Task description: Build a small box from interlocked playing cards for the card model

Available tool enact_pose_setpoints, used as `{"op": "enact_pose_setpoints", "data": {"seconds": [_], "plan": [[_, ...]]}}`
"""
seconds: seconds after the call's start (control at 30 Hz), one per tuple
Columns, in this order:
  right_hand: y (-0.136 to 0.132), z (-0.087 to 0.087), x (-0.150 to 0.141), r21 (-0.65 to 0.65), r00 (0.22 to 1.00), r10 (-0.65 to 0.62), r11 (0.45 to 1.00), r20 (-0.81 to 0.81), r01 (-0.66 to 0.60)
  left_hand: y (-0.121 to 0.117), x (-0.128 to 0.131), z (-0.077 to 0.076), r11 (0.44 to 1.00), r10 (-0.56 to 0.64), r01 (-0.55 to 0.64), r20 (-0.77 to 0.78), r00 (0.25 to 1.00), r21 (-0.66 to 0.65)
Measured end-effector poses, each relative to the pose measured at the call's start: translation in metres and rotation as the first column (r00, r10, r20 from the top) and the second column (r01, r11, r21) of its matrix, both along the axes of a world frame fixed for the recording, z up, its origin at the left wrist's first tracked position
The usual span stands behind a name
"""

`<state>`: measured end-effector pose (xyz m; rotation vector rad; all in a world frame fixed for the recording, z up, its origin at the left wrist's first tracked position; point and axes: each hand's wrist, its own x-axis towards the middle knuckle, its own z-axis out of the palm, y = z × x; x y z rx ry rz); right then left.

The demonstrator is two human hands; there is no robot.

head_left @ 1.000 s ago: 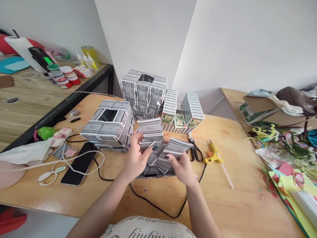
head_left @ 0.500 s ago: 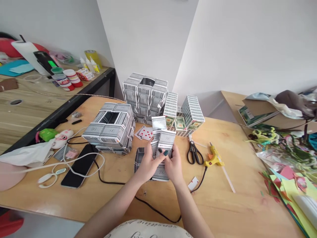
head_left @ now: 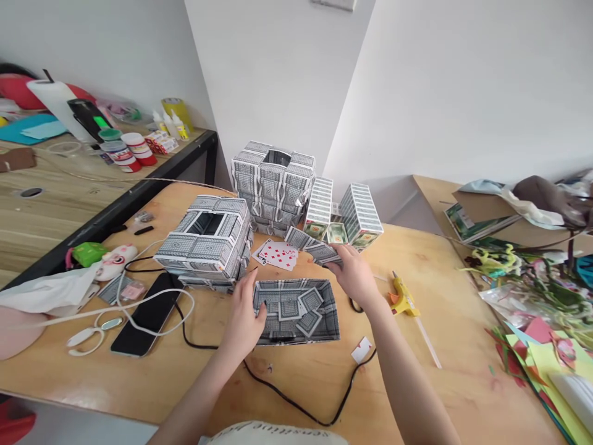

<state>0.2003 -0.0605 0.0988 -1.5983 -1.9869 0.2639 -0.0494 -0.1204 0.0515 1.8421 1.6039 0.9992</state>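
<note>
An open-topped box made of playing cards [head_left: 334, 309] lies on the table in front of me, with several loose cards [head_left: 290, 308] inside, backs up. My left hand [head_left: 243, 315] is at the box's left end, thumb and fingers apart; whether it touches the rim I cannot tell. Beyond the box's right end, my right hand [head_left: 354, 272] grips a folded strip of grey-backed playing cards [head_left: 320, 251] that points left. Under the strip's far end, face-up cards [head_left: 274, 254] lie on the table.
Two card-built blocks, one nearer [head_left: 204, 241] and one taller [head_left: 273, 185], stand at left and back. Card boxes [head_left: 359, 213] stand behind the right hand. A yellow glue gun [head_left: 403, 295] lies right, a phone [head_left: 146, 315] left. A black cable [head_left: 296, 395] crosses the front.
My hands have parted. The left moved down-left to the box's end, while the right carried the card strip right and away from me. The box's inside now shows; the scissors are now hidden.
</note>
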Motion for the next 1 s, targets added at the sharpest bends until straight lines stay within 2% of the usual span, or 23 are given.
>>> {"op": "enact_pose_setpoints", "data": {"seconds": [0.07,0.13,0.27,0.4,0.53,0.7,1.0], "plan": [[0.005,-0.012,-0.002,-0.040,0.995,0.013,0.999,0.098,-0.009,0.000,-0.004,-0.008,0.991,-0.035,0.041,0.043,0.998,-0.130],[0.008,-0.023,-0.003,-0.085,0.983,0.035,0.996,0.178,-0.020,0.001,-0.007,-0.012,0.977,-0.051,0.065,0.075,0.996,-0.205],[0.012,-0.039,-0.003,-0.179,0.943,0.091,0.983,0.320,-0.034,0.005,-0.008,-0.013,0.975,-0.082,0.105,0.119,0.989,-0.195],[0.014,-0.047,-0.004,-0.322,0.893,0.127,0.947,0.431,0.021,0.007,-0.005,-0.010,0.970,-0.096,0.118,0.112,0.989,-0.211],[0.016,-0.050,-0.004,-0.392,0.873,0.126,0.916,0.471,0.080,0.006,-0.004,-0.008,0.952,-0.069,0.091,0.083,0.994,-0.291],[0.018,-0.051,-0.003,-0.431,0.874,0.107,0.894,0.474,0.124,0.006,-0.003,-0.008,0.952,-0.031,0.061,0.102,0.994,-0.299],[0.014,-0.044,0.007,-0.382,0.852,0.008,0.896,0.524,0.227,0.005,-0.004,-0.011,0.959,-0.014,0.050,0.133,0.991,-0.278]]}}
